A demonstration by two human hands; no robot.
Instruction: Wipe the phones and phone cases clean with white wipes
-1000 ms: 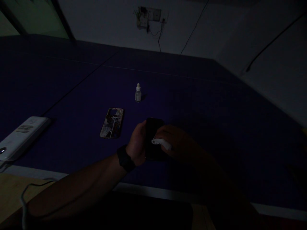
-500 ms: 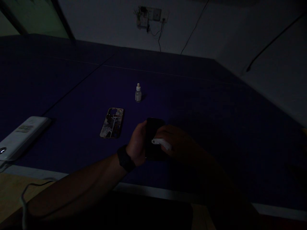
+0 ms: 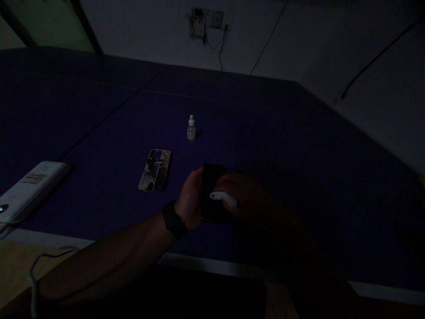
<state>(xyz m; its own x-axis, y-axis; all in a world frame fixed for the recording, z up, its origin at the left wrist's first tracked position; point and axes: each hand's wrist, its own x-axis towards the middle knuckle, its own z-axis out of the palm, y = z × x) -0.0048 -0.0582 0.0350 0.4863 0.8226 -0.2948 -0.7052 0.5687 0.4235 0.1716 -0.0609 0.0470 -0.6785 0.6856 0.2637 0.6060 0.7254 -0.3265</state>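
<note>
In dim light my left hand, with a dark watch on its wrist, grips the left edge of a dark phone. Its thumb lies along the phone's side; the other fingers are hidden underneath. My right hand is over the phone's right part, fingers closed on a folded white tissue held against or just above the dark surface; I cannot tell whether it touches. To the left a patterned phone case lies flat. Behind the phone a small dropper bottle with a white top stands upright.
A white box-shaped device with a cable sits at the table's left edge. The table has a dark blue-purple top and a pale front edge. Sockets with plugs and hanging cords are on the wall behind.
Both hands keep almost the same position on the phone. The white tissue between the right fingers has shifted very slightly. The case, bottle and white device have not moved.
</note>
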